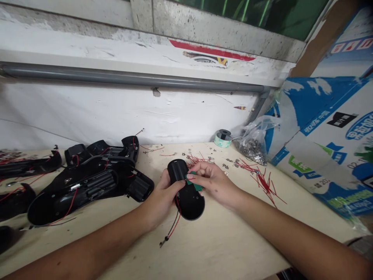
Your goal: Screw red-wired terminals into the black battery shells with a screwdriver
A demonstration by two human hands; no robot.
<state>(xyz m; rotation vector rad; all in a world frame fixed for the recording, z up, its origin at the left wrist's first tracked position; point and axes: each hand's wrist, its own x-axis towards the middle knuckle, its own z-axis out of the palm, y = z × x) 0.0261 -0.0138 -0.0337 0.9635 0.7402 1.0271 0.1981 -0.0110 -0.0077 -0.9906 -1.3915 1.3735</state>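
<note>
In the middle of the table, a black plastic battery housing (190, 206) with a rounded lower end sits tilted between my hands. My left hand (163, 195) is closed around its left edge, the thumb lying across the front. Fingers of my right hand (214, 179) pinch a small flat green piece (197, 187) against the housing's right side; what the piece is I cannot make out. A red and a black wire (174, 225) hang from the housing, ending in a small metal-tipped connector (164, 242). The fingertips partly cover the housing's middle.
Several similar black housings (78, 190) with wires are heaped at the left. Loose red wires (265, 182) and metal clips lie at the right. A tape roll (223, 139), a plastic bag of metal parts (253, 144) and a blue-and-white carton (323, 144) stand along the back right.
</note>
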